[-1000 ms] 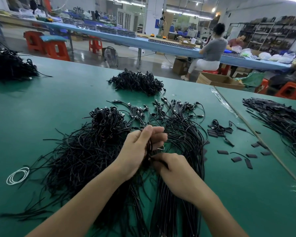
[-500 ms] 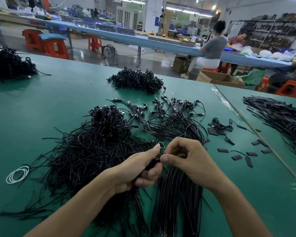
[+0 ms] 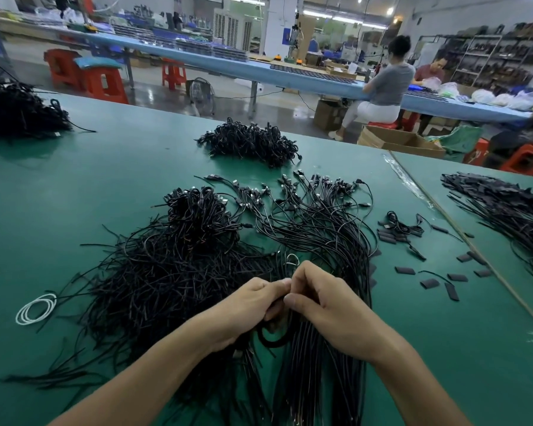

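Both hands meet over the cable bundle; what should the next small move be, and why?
Probably slip the small pale loop over the gathered black cables: left hand and right hand both pinch the cables together, and the loop sits just beyond their fingertips.

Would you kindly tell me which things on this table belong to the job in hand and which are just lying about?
In the job: left hand, right hand, the cable bundle both grip.
Lying about: white coil, far cable heap, loose black sleeves, left-edge cable heap.
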A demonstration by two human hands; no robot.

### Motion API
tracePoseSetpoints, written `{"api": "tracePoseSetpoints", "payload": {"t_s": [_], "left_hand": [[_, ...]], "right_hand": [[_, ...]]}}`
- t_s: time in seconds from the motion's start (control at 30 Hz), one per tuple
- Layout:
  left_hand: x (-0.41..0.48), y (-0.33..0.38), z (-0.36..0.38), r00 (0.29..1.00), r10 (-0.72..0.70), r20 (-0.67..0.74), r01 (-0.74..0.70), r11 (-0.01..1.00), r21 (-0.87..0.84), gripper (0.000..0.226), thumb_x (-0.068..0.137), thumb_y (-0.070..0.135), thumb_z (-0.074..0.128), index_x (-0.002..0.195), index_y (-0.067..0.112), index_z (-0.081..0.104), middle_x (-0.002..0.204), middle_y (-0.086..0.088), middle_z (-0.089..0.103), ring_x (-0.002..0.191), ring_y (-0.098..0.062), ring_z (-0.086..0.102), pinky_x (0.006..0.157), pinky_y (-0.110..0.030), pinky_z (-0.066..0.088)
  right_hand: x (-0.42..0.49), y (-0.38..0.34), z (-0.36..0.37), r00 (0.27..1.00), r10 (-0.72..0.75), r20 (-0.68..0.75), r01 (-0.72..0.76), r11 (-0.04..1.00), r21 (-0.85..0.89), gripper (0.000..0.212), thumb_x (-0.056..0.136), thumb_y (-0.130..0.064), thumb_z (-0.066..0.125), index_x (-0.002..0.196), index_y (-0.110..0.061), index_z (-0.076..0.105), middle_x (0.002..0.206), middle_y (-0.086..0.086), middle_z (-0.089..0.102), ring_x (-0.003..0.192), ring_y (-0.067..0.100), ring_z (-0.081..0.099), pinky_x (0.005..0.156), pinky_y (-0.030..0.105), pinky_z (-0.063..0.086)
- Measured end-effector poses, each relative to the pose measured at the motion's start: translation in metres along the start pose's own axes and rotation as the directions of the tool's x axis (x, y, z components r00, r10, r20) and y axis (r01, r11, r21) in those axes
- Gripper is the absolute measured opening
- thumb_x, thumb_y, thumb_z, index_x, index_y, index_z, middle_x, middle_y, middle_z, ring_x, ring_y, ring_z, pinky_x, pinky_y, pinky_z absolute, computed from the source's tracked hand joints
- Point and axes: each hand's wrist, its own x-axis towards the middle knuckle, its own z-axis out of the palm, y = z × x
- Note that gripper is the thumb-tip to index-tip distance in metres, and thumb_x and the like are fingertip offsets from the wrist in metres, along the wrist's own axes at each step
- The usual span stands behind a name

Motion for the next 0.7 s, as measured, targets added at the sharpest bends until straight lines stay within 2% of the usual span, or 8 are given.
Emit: {"api": "tracePoseSetpoints", "payload": {"t_s": [0.1, 0.17, 0.27, 0.37, 0.43, 0.5, 0.6, 0.7], "left_hand": [[0.001, 0.000, 0.000, 0.989, -0.109, 0.101, 0.136, 0.941, -0.311, 0.043, 0.099, 0.027, 0.037, 0.076, 0.004, 0.065, 0.065, -0.010, 0.058, 0.056, -0.020, 0.060, 0.060, -0.033, 0.055], [0.001, 0.000, -0.002, 0.958, -0.143, 0.249, 0.239, 0.878, -0.415, 0.052, 0.099, 0.040, 0.033, 0.077, 0.012, 0.071, 0.072, -0.010, 0.065, 0.063, -0.024, 0.065, 0.063, -0.039, 0.056], [0.002, -0.003, -0.004, 0.948, -0.210, 0.239, 0.287, 0.888, -0.359, 0.065, 0.095, 0.059, 0.031, 0.069, 0.017, 0.073, 0.065, -0.008, 0.061, 0.047, -0.018, 0.054, 0.041, -0.020, 0.040], [0.006, -0.009, -0.006, 0.972, -0.230, 0.041, 0.231, 0.922, -0.312, 0.067, 0.094, 0.069, 0.036, 0.060, 0.021, 0.067, 0.049, 0.000, 0.045, 0.032, -0.009, 0.032, 0.032, -0.013, 0.023], [0.007, -0.014, -0.010, 0.976, -0.200, -0.090, 0.165, 0.939, -0.301, 0.064, 0.093, 0.069, 0.040, 0.056, 0.022, 0.062, 0.046, 0.004, 0.036, 0.032, -0.008, 0.024, 0.033, -0.012, 0.020], [0.006, -0.017, -0.016, 0.970, -0.173, -0.173, 0.106, 0.935, -0.338, 0.063, 0.095, 0.065, 0.042, 0.051, 0.022, 0.055, 0.046, 0.004, 0.029, 0.034, -0.008, 0.020, 0.034, -0.013, 0.017], [0.002, -0.015, -0.023, 0.949, -0.179, -0.261, 0.066, 0.918, -0.390, 0.062, 0.097, 0.062, 0.042, 0.048, 0.023, 0.042, 0.048, 0.004, 0.023, 0.036, -0.008, 0.016, 0.034, -0.013, 0.014], [0.000, -0.012, -0.026, 0.937, -0.173, -0.304, 0.022, 0.897, -0.441, 0.062, 0.097, 0.061, 0.044, 0.048, 0.023, 0.038, 0.048, 0.004, 0.023, 0.036, -0.008, 0.017, 0.034, -0.014, 0.014]], "right_hand": [[0.004, -0.003, 0.009, 0.999, -0.050, -0.011, 0.050, 0.997, -0.057, 0.024, 0.097, -0.022, 0.062, 0.081, -0.034, 0.047, 0.069, -0.015, 0.057, 0.061, 0.002, 0.048, 0.057, 0.018, 0.041], [0.009, -0.005, 0.012, 0.992, -0.114, -0.057, 0.106, 0.986, -0.128, 0.023, 0.096, -0.021, 0.062, 0.082, -0.031, 0.047, 0.073, -0.012, 0.057, 0.068, 0.004, 0.052, 0.061, 0.014, 0.040], [0.021, -0.005, 0.011, 0.988, -0.127, -0.084, 0.113, 0.983, -0.147, 0.022, 0.094, -0.020, 0.065, 0.082, -0.031, 0.051, 0.074, -0.011, 0.059, 0.070, 0.004, 0.057, 0.062, 0.014, 0.042], [0.034, 0.000, 0.009, 0.997, -0.035, -0.069, 0.044, 0.989, 0.139, 0.018, 0.094, -0.032, 0.065, 0.078, -0.025, 0.062, 0.070, -0.003, 0.068, 0.059, 0.011, 0.064, 0.057, 0.021, 0.049], [0.046, 0.010, 0.007, 0.985, 0.134, -0.110, -0.082, 0.918, 0.388, 0.042, 0.099, -0.052, 0.049, 0.079, -0.021, 0.069, 0.073, 0.001, 0.072, 0.062, 0.015, 0.064, 0.057, 0.023, 0.048], [0.060, 0.023, 0.010, 0.925, 0.344, -0.161, -0.211, 0.817, 0.536, 0.054, 0.103, -0.052, 0.036, 0.086, -0.015, 0.071, 0.076, 0.002, 0.072, 0.062, 0.012, 0.063, 0.055, 0.023, 0.045], [0.081, 0.042, 0.025, 0.907, 0.348, -0.238, -0.326, 0.937, 0.126, 0.025, 0.103, -0.025, 0.049, 0.102, -0.018, 0.073, 0.085, -0.002, 0.069, 0.069, 0.010, 0.060, 0.062, 0.021, 0.047], [0.095, 0.047, 0.043, 0.981, 0.169, -0.093, -0.191, 0.919, -0.346, 0.029, 0.098, -0.024, 0.057, 0.126, -0.029, 0.065, 0.114, -0.002, 0.057, 0.107, 0.018, 0.052, 0.095, 0.028, 0.045]]}}
